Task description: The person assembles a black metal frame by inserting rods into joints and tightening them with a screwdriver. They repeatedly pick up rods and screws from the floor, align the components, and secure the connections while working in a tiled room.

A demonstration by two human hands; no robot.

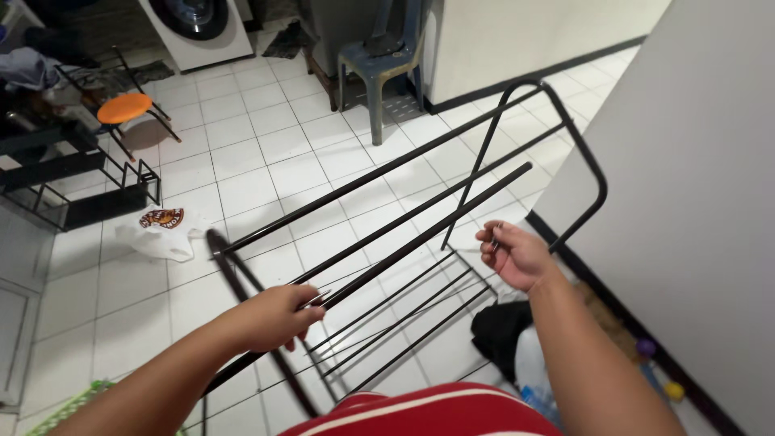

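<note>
Nearest: red striped shirt (420,408) at the bottom edge, both forearms reaching out over it.

Left hand (278,316): clenched around a black rod (420,234), gripping its near end. The rod runs up and away to the right from the fist, its far end free in the air. It looks loose from the frame, or only partly seated; cannot tell which.

Right hand (515,254): raised, fingers curled, pinching a small thin metal piece (495,236) between thumb and forefinger. Too small to tell whether it is a screw or a pin.

Step in hand, as judged: work on a black rack (593,173), one rod held against it, a fastener ready in the other hand. A next move would call for lining the rod's end with its seat on the frame while the left grip keeps it steady.

Rack lies between and beyond the hands: parallel bars slant past the left hand, the bent end loop stands just behind the right hand, near the wall (694,161). Thin wires cross below.

Below the right forearm: a dark bag (496,335) on the tiles.

Farther left of the left hand: white plastic bag (165,234), then a black shelf (81,194), an orange stool (123,107).

Farthest: grey chair (379,60), washing machine (198,28).
</note>
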